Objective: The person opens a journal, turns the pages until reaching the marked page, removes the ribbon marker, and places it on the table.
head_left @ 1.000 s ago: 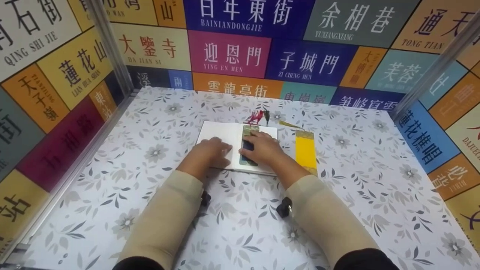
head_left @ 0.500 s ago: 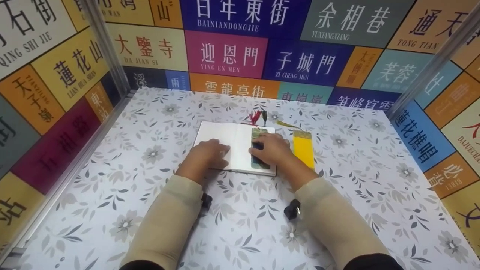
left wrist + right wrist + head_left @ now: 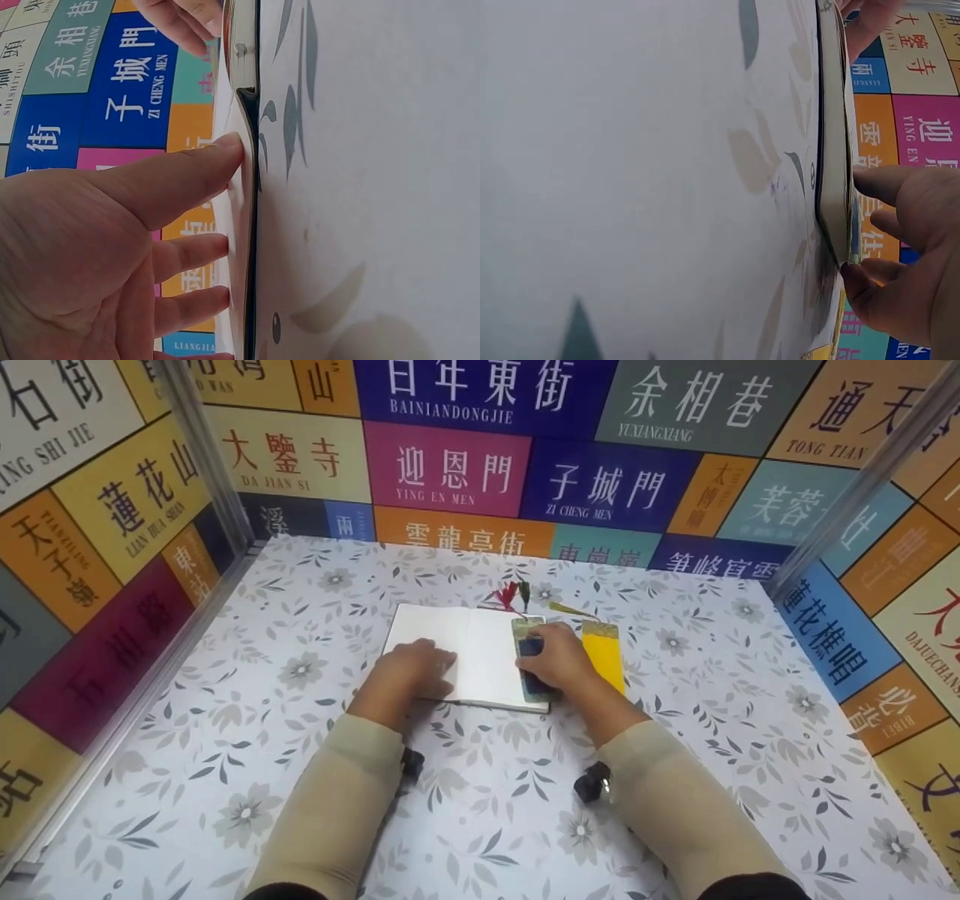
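A notebook (image 3: 491, 660) lies open with blank white pages. My left hand (image 3: 416, 664) rests on its left page, thumb (image 3: 202, 172) and fingers extended against the paper in the left wrist view. A bookmark (image 3: 529, 648), dark blue inside a green-gold patterned border, lies along the right page's outer edge and reaches slightly past it. My right hand (image 3: 562, 656) holds this bookmark with bent fingers, the thumb at its left side and the other fingers over its right part. In the right wrist view, those fingers (image 3: 885, 271) are at the notebook's page edge.
Right of the notebook lies a yellow bookmark (image 3: 602, 656) with patterned ends and a yellow-green tassel (image 3: 574, 609). A red tassel (image 3: 508, 596) and a dark green tassel (image 3: 524, 594) extend beyond the notebook's far edge. Sign-printed panels (image 3: 450, 469) enclose the flower-patterned tabletop (image 3: 480, 795).
My right hand has slid the blue-green bookmark rightward from near the notebook's centre fold to the page's outer edge, its fingers now more bent. The left hand stays on the left page.
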A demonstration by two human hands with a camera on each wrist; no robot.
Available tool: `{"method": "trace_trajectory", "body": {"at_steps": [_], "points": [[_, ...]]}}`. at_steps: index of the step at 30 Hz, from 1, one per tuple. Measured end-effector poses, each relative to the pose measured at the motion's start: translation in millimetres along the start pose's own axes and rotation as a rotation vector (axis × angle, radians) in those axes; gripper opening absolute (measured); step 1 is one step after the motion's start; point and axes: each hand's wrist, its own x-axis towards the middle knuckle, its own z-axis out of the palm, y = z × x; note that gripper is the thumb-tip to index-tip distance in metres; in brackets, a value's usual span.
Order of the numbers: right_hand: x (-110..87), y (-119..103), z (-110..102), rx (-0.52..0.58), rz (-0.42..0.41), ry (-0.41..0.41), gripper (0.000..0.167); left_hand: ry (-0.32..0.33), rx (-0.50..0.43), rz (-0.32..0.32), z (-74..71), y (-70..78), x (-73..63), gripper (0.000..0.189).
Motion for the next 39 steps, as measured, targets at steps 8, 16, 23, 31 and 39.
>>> {"method": "trace_trajectory", "body": {"at_steps": [8, 16, 23, 31, 39], "points": [[5.8, 6.3, -18.1, 0.309, 0.137, 0.091, 0.049, 0.004, -0.03, -0.023, 0.7, 1.3, -0.1, 0.069], [11.0, 12.5, -27.7, 0.566, 0.245, 0.073, 0.042, -0.001, 0.002, -0.001, 0.5, -1.6, 2.4, 0.07], [7.8, 23.2, -46.4, 0.701, 0.212, 0.084, 0.046, 0.008, 0.047, 0.034, 0.5, -1.4, -0.2, 0.072], [8.6, 47.9, -85.3, 0.796, 0.252, 0.119, 0.049, 0.034, 0.002, 0.011, 2.0, -4.0, 1.0, 0.076], [12.6, 95.2, -122.4, 0.825, 0.309, 0.214, 0.053, 0.02, 0.021, 0.034, 2.8, -4.2, 2.3, 0.074]]}}
